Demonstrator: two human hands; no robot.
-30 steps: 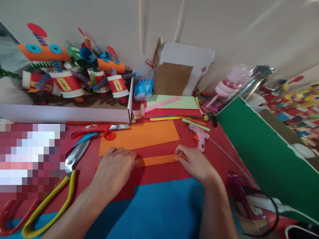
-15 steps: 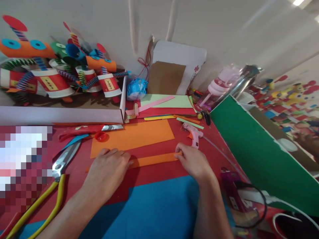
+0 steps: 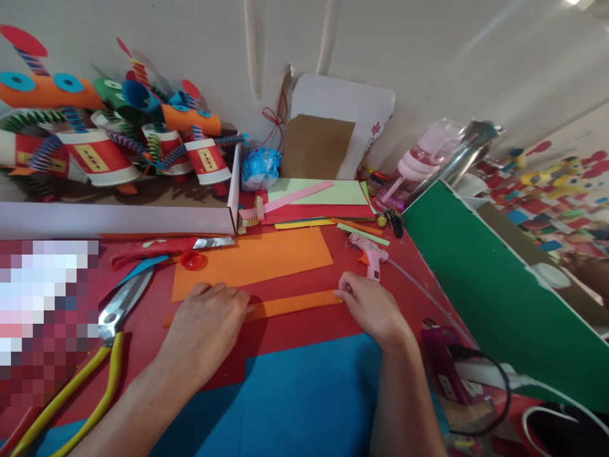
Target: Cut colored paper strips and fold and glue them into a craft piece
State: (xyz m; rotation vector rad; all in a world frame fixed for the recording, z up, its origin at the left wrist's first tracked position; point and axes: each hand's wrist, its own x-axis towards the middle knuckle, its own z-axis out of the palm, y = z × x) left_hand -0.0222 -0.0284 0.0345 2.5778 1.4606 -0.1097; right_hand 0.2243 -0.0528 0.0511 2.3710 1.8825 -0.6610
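Observation:
A narrow orange paper strip (image 3: 295,305) lies across the red tabletop between my hands. My left hand (image 3: 207,324) rests over its left part with the fingers curled, hiding that stretch; its far left end shows beyond the hand. At the right end, my right hand (image 3: 368,308) pinches the strip between thumb and fingers. Behind the strip lies a wider orange paper sheet (image 3: 266,257), with a red round cap (image 3: 193,259) on its left side. A large blue sheet (image 3: 290,387) spreads in front, under my forearms.
Yellow-handled scissors (image 3: 111,343) and a utility knife (image 3: 216,242) lie at left. A pink glue gun (image 3: 373,255) sits beyond my right hand. A white box (image 3: 143,219) holds paper-cup figures. At right are a green box (image 3: 499,298) and a purple device with cables (image 3: 442,362).
My right hand keeps its pinch on the strip's end, almost in the same spot. My left hand has stayed in place; the view has shifted very slightly.

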